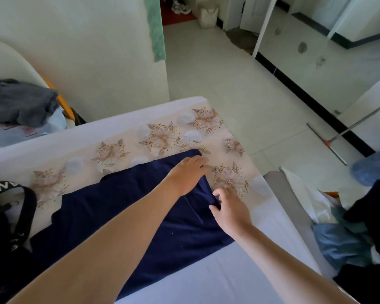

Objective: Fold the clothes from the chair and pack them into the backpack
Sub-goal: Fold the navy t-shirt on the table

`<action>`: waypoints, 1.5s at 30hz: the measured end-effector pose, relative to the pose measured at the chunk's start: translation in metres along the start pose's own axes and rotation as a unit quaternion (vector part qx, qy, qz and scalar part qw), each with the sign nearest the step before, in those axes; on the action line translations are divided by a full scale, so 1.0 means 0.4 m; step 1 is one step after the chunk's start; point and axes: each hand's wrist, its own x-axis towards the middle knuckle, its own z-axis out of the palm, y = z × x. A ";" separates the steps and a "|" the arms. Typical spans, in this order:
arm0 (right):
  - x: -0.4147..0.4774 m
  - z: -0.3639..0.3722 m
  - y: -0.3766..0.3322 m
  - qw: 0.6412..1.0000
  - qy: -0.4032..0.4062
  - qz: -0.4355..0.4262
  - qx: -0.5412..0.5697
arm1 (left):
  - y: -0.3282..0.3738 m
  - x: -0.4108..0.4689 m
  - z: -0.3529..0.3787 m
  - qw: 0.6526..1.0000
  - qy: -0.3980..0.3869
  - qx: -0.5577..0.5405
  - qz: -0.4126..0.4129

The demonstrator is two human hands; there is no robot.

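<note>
Your left hand (188,174) presses flat, fingers straight, on the dark navy cloth garment (127,216) spread across the floral-printed bedsheet (110,152). Your right hand (230,211) pinches its right edge. The black backpack with white-lettered straps (9,218) sits beside it.

Partial "MNV" (hard to read) on backpack strap (30,207)

The camera sits on my head, looking forward and down along both forearms at the bed (206,270), near enough that my arms fill the lower frame. My left hand (188,174) and right hand (230,211) fall near the centre, on the cloth (119,205). The wide lens takes in the backpack (0,227) at the left edge and the floor (228,73) beyond.
</note>
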 end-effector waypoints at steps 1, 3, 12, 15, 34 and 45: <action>0.001 -0.002 -0.008 1.000 -0.008 0.012 0.001 | 0.004 0.010 0.000 0.999 -0.015 0.010 0.028; 0.004 -0.003 -0.014 0.999 -0.027 0.025 -0.009 | 0.009 0.019 0.006 0.995 -0.051 0.049 0.063; -0.006 -0.078 -0.114 0.991 -0.130 0.027 0.008 | -0.051 -0.131 -0.067 0.991 0.045 0.124 0.030; -0.003 -0.101 -0.201 0.973 -0.222 0.007 0.056 | -0.100 -0.250 -0.059 0.988 0.132 0.073 -0.014; -0.063 0.153 -0.285 0.921 -0.149 -0.317 -0.171 | -0.103 -0.447 0.107 0.978 -0.043 0.018 -0.202; 0.025 0.132 -0.303 0.909 -0.127 -0.361 -0.167 | -0.249 -0.382 0.145 0.955 -0.053 -0.032 -0.290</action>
